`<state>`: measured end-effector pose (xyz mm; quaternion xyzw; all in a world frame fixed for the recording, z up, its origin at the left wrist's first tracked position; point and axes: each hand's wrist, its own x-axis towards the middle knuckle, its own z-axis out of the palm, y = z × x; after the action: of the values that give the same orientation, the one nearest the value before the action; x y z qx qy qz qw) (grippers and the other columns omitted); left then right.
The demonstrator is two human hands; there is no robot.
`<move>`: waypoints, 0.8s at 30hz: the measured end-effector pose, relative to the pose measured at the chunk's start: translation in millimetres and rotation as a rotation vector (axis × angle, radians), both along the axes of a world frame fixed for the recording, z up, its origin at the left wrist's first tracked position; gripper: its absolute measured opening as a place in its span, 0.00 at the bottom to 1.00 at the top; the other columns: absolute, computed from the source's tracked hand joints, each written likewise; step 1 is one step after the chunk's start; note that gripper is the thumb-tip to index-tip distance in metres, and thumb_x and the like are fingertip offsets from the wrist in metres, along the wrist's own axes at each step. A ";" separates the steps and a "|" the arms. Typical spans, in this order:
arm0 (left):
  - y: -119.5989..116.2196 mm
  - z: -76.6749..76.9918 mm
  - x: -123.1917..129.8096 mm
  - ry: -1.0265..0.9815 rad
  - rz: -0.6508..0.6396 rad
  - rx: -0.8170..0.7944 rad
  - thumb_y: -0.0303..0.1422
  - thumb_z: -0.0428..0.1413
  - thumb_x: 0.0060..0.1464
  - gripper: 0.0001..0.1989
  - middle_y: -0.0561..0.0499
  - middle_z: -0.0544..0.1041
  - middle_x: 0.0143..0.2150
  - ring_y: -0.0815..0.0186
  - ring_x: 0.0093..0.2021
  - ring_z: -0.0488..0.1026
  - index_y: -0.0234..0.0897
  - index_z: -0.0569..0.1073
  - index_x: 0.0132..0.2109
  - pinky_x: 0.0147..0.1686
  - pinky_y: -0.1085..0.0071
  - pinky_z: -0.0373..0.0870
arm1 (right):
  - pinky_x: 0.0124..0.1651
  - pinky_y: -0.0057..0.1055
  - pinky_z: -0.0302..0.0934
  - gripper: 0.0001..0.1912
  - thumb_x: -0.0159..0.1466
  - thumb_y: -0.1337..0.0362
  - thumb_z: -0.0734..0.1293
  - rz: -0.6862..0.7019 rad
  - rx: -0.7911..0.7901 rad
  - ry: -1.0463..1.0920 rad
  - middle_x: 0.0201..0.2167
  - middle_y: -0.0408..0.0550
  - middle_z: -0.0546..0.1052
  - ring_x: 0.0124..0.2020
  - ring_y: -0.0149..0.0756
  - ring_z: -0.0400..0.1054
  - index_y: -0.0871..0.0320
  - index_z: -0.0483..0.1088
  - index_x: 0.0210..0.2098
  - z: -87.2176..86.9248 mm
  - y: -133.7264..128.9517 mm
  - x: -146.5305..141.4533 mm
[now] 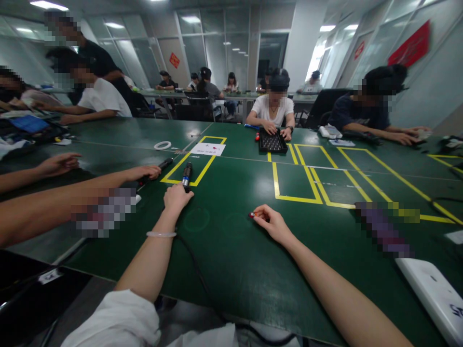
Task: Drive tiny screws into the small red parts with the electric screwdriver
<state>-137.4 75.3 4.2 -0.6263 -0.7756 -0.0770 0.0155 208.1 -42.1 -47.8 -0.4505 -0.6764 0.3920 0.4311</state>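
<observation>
My left hand (177, 198) is closed round the near end of a black flashlight (187, 172) with a blue and silver band. The flashlight points away from me, over the front edge of a yellow-taped rectangle (202, 172). To the right, my right hand (271, 220) hovers over or rests on the green table (231, 260); which of the two I cannot tell. Its thumb and fingers pinch a small red piece (252, 215) with a pale end, too small to name. The palm side of my left hand is hidden.
At my left, a neighbour's hand (146, 174) holds a dark stick-like tool (165, 164). A paper sheet (208, 149) and white ring (162, 145) lie farther back. Across sits a person with a black tray (273, 142). A white power bank-like block (430, 289) lies right; a black cable (195, 262) passes my left wrist.
</observation>
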 end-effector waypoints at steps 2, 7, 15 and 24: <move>-4.6 0.7 14.8 -0.007 -0.061 -0.002 0.44 0.53 0.52 0.23 0.35 0.76 0.47 0.47 0.46 0.73 0.32 0.72 0.50 0.41 0.59 0.70 | 0.33 0.28 0.59 0.12 0.64 0.56 0.66 -0.012 0.016 -0.036 0.30 0.44 0.72 0.30 0.32 0.64 0.57 0.69 0.41 0.4 0.3 0.2; -19.4 -2.2 57.5 -0.028 -0.268 0.019 0.42 0.54 0.53 0.24 0.38 0.75 0.46 0.50 0.45 0.72 0.34 0.70 0.53 0.39 0.62 0.69 | 0.33 0.29 0.58 0.10 0.63 0.58 0.66 -0.042 0.044 -0.079 0.30 0.43 0.72 0.29 0.32 0.64 0.57 0.70 0.41 -0.3 1.0 1.0; -59.7 -10.1 125.3 -0.082 -0.649 0.052 0.40 0.56 0.53 0.29 0.40 0.74 0.49 0.53 0.48 0.69 0.34 0.65 0.60 0.46 0.63 0.66 | 0.32 0.28 0.59 0.10 0.62 0.59 0.66 -0.065 0.056 -0.036 0.29 0.43 0.72 0.28 0.31 0.65 0.57 0.68 0.41 -0.6 1.8 -0.4; -88.5 -12.8 157.3 -0.205 -0.900 0.007 0.41 0.58 0.52 0.33 0.43 0.71 0.58 0.54 0.52 0.68 0.36 0.62 0.63 0.50 0.63 0.66 | 0.29 0.26 0.57 0.03 0.61 0.64 0.64 -0.085 0.136 -0.112 0.26 0.40 0.68 0.25 0.29 0.61 0.57 0.65 0.34 4.0 -0.5 0.5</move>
<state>19.9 -13.2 -8.6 -0.8898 -0.4239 -0.1403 -0.0943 208.6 -42.7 -43.8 -0.4696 -0.7048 0.3007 0.4387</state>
